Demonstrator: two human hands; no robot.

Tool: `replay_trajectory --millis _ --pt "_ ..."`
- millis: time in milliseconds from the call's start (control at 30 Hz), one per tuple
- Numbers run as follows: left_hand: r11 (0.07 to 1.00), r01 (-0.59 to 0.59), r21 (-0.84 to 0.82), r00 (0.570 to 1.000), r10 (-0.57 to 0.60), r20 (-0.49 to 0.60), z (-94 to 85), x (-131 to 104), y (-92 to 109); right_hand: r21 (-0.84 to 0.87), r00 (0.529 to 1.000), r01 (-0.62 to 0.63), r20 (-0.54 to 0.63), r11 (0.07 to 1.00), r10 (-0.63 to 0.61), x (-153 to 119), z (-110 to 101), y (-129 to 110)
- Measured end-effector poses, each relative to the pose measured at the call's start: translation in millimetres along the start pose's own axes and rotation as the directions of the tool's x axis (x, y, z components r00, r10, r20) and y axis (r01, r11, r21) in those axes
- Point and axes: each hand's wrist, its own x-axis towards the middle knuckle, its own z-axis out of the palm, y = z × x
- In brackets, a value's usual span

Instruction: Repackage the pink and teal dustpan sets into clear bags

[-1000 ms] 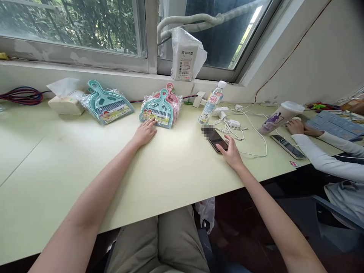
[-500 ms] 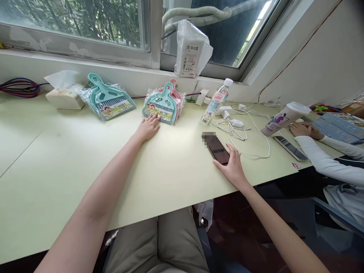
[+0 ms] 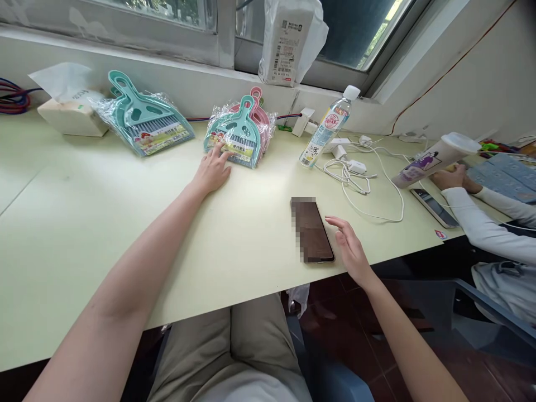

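Observation:
My left hand [image 3: 213,170] rests on the table with its fingers spread. Its fingertips touch the lower edge of a wrapped green dustpan-and-brush set [image 3: 237,137]. Partly hidden behind that set is a pink one [image 3: 262,120]. A black smartphone [image 3: 316,234] lies flat near the table's front edge, part of it blurred out by blocks. Just right of the phone, my right hand [image 3: 349,248] is open, fingers stretched out and apart from it. Farther left lies another wrapped green dustpan set [image 3: 153,123].
A tissue pack [image 3: 73,117] sits at the back left. Behind the phone stand a drink bottle [image 3: 326,131] and white charging cables [image 3: 349,173]. On the right are a tilted cup [image 3: 435,159], another phone [image 3: 434,207] and a co-worker's sleeved arms [image 3: 473,218].
My right hand has let go of the smartphone and moved slightly right of it. The phone now lies straighter and closer to the front edge. My left hand stays by the dustpan set.

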Motion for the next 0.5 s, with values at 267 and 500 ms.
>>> replay_trajectory --millis 267,500 --pt "0.998 -0.052 -0.029 0.998 0.051 -0.045 2.5 2.0 -5.7 -0.043 0.994 0.112 -0.004 0.993 -0.112 54.1 -2.5 17.8" --pt "0.999 -0.034 -0.016 0.995 0.032 -0.097 1.5 1.3 -2.8 -0.227 0.970 0.222 -0.051 0.948 -0.239 57.5 3.0 23.3"
